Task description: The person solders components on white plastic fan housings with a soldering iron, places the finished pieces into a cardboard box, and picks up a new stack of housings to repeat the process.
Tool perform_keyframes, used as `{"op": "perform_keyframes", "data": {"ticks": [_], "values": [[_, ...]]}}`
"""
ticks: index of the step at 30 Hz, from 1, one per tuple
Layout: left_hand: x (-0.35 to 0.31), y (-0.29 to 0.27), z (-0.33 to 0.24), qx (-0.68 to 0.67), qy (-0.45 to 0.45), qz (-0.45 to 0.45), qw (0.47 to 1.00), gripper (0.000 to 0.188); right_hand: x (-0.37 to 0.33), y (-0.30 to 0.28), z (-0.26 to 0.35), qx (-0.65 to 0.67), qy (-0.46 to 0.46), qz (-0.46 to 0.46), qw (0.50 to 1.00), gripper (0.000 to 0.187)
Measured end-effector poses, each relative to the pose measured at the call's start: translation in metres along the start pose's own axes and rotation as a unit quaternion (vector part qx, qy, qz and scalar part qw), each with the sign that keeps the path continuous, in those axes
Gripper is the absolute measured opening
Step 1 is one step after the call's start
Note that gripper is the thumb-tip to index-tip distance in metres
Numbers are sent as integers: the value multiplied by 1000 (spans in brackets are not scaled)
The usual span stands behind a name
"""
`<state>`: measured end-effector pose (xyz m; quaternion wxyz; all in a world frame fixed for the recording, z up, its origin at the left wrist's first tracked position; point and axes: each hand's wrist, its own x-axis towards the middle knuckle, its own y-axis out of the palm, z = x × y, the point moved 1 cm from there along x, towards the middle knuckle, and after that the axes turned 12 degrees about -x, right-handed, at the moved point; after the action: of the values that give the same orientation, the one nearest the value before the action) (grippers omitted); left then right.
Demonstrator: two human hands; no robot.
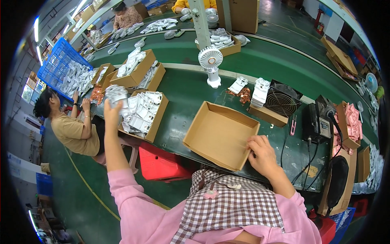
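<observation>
My left hand (111, 114) is raised at the left, closed around a stack of white plastic parts (117, 94) that is smeared by motion. It is over the near side of a cardboard box (156, 122) heaped with similar white plastic housings (142, 112). In front of me lies a shallow cardboard tray (219, 134), turned at an angle, with nothing in it. My right hand (262, 156) grips this tray's right wall, fingers curled over the rim.
A white handheld fan (211, 61) stands beyond the tray. Right of it are copper-coloured bits (245, 95), stacked white parts (260, 91), a black fan unit (282, 99) and a black corded device (317, 122). A seated co-worker (77, 126) is at the left; a red stool (158, 162) stands below the table.
</observation>
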<state>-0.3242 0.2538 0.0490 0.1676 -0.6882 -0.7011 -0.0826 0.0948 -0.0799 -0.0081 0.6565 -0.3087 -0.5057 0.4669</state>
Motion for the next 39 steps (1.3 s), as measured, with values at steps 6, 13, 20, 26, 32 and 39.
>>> {"op": "perform_keyframes", "data": {"ticks": [6, 13, 20, 26, 32, 39], "values": [[35, -78, 86, -237, -276, -14, 931, 24, -20, -24, -12, -20, 43, -2, 999, 17], [3, -67, 102, -342, -235, 44, 909, 36, -26, -39, -37, -10, 59, 0, 998, 17], [-74, -15, 79, -344, -184, -13, 921, 42, -34, -49, -57, 27, 76, -29, 996, 16], [-164, 74, 29, -372, -149, -80, 913, 46, -42, -55, -70, 27, 94, -36, 995, 17], [-217, 125, -17, -328, -190, -19, 925, 56, -50, -61, -78, 18, 102, -36, 994, 16], [-188, 99, -15, -219, -159, -7, 963, 46, -52, -56, -82, 45, 112, -38, 992, 15]]}}
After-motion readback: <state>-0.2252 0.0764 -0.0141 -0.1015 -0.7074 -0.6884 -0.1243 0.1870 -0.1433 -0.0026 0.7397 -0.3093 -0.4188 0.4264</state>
